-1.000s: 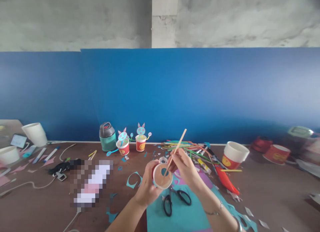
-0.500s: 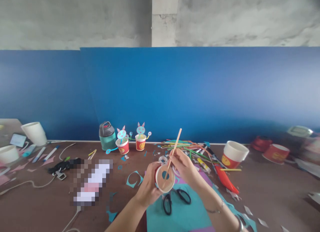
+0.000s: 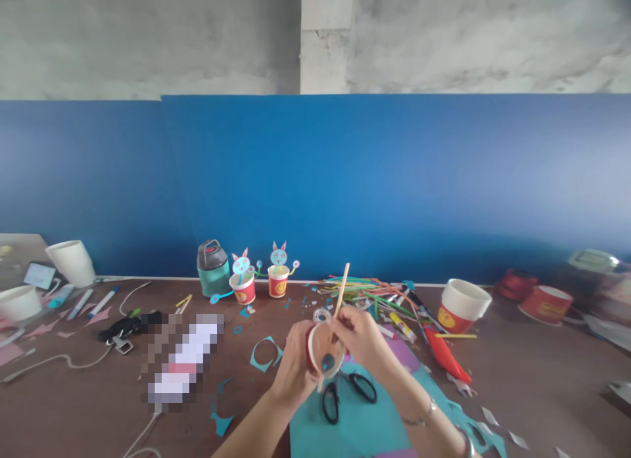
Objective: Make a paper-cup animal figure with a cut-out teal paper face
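My left hand (image 3: 294,361) is wrapped round a red and white paper cup (image 3: 323,343), its round face tilted toward me. A small dark teal disc shows low on that face. My right hand (image 3: 359,333) pinches a thin wooden stick (image 3: 342,288) at the cup's right side. The stick's upper end points up above my fingers, and a pale tip shows at the cup's lower rim; its middle is hidden. Below the cup, black-handled scissors (image 3: 330,403) lie on teal paper (image 3: 362,426).
Two cups with cat figures (image 3: 242,289) (image 3: 278,282) stand behind, beside a teal and grey container (image 3: 213,274). Coloured sticks (image 3: 359,287), a red knife-like object (image 3: 446,354) and stacked cups (image 3: 461,305) lie to the right. Paper scraps and a cable are at left.
The stick has shifted lower and stands more upright, its lower tip now at the cup's bottom rim. My right hand has moved down slightly. The teal disc sits lower on the tilted cup.
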A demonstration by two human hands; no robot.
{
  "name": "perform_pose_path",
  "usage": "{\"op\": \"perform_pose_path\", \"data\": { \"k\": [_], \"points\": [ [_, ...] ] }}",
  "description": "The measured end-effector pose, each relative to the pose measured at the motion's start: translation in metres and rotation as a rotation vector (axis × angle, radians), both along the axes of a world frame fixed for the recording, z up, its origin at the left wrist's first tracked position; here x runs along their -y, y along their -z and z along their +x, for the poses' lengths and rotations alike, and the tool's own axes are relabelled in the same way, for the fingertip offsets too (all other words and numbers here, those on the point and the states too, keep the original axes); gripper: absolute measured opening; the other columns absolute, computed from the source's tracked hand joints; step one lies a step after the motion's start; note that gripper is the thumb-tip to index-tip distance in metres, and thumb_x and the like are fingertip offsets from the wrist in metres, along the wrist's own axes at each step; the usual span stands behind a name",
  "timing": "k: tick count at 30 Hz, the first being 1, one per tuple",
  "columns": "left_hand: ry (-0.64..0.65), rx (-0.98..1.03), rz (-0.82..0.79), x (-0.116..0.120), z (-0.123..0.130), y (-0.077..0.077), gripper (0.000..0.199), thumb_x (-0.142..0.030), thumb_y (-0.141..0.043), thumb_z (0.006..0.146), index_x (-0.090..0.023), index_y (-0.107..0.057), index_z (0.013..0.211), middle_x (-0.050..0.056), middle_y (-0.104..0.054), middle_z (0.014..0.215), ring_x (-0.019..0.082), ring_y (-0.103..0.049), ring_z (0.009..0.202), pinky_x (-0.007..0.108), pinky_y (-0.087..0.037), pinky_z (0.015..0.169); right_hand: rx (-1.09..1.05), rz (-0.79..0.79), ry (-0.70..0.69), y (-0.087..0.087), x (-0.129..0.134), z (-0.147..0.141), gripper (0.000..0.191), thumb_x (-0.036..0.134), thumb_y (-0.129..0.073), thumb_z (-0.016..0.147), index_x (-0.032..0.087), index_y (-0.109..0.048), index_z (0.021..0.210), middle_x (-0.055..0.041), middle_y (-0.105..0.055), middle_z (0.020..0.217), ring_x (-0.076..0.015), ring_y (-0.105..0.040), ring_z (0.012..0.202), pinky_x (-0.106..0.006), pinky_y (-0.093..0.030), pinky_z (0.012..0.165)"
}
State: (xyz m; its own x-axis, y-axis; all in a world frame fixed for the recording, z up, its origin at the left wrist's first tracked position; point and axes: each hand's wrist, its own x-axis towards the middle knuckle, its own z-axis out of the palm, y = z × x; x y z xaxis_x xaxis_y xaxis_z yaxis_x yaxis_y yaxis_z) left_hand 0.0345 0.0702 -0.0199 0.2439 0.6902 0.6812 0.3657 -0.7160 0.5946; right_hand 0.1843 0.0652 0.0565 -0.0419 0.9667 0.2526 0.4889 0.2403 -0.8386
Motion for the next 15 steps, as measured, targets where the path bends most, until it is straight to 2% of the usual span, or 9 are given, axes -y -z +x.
{"op": "perform_pose_path", "data": {
  "k": [3, 6, 9, 11, 13, 15],
  "points": [
    [-0.009, 0.120, -0.059, -0.003, -0.003, 0.004, 0.050, -0.029, -0.059, 0.074, -0.019, -0.041, 0.120, 0.011, -0.054, 0.108, 0.029, -0.057, 0.096, 0.043, -0.047, 0.080, 0.143, 0.049, 0.035, 0.005, 0.006, -0.014, 0.021, 0.024, -0.054, 0.072, 0.019, -0.051, 0.053, 0.0010, -0.057, 0.050, -0.0123, -0.049, 0.048, -0.022, -0.034, 0.047],
    [0.012, 0.145, -0.099, -0.007, -0.005, 0.008, 0.050, -0.025, -0.060, 0.072, -0.020, -0.043, 0.119, 0.010, -0.055, 0.110, 0.028, -0.057, 0.098, 0.042, -0.047, 0.082, 0.192, 0.040, 0.008, 0.006, 0.008, -0.019, 0.025, 0.028, -0.054, 0.075, 0.018, -0.052, 0.052, 0.0015, -0.055, 0.050, -0.0120, -0.048, 0.049, -0.021, -0.031, 0.047],
    [-0.028, 0.149, -0.118, -0.010, -0.004, 0.009, 0.058, -0.021, -0.064, 0.069, -0.019, -0.042, 0.122, 0.011, -0.054, 0.114, 0.028, -0.056, 0.102, 0.042, -0.047, 0.084, 0.154, 0.090, -0.006, 0.002, 0.007, -0.013, 0.023, 0.033, -0.050, 0.081, 0.019, -0.060, 0.066, -0.0002, -0.061, 0.059, -0.0138, -0.052, 0.054, -0.022, -0.034, 0.049],
    [-0.109, 0.151, -0.095, -0.012, -0.003, 0.008, 0.059, -0.020, -0.066, 0.068, -0.018, -0.041, 0.122, 0.012, -0.054, 0.116, 0.029, -0.055, 0.105, 0.042, -0.046, 0.086, 0.144, 0.167, 0.052, 0.000, 0.006, -0.006, 0.021, 0.035, -0.048, 0.083, 0.020, -0.061, 0.076, -0.0020, -0.065, 0.066, -0.0152, -0.055, 0.057, -0.023, -0.036, 0.052],
    [-0.216, 0.149, -0.075, -0.014, -0.002, 0.006, 0.056, -0.020, -0.066, 0.069, -0.018, -0.042, 0.119, 0.013, -0.055, 0.113, 0.029, -0.055, 0.104, 0.043, -0.045, 0.087, 0.217, 0.164, 0.099, -0.002, 0.007, -0.002, 0.028, 0.038, -0.048, 0.083, 0.020, -0.059, 0.065, -0.0025, -0.063, 0.057, -0.0153, -0.054, 0.052, -0.023, -0.034, 0.050],
    [-0.303, 0.152, -0.067, -0.014, -0.001, 0.004, 0.054, -0.024, -0.067, 0.069, -0.018, -0.043, 0.117, 0.012, -0.058, 0.108, 0.029, -0.058, 0.101, 0.042, -0.047, 0.084, 0.325, 0.032, 0.040, -0.001, 0.011, -0.004, 0.043, 0.042, -0.049, 0.082, 0.020, -0.050, 0.045, -0.0016, -0.055, 0.041, -0.0141, -0.049, 0.041, -0.024, -0.031, 0.044]
  ]
}}
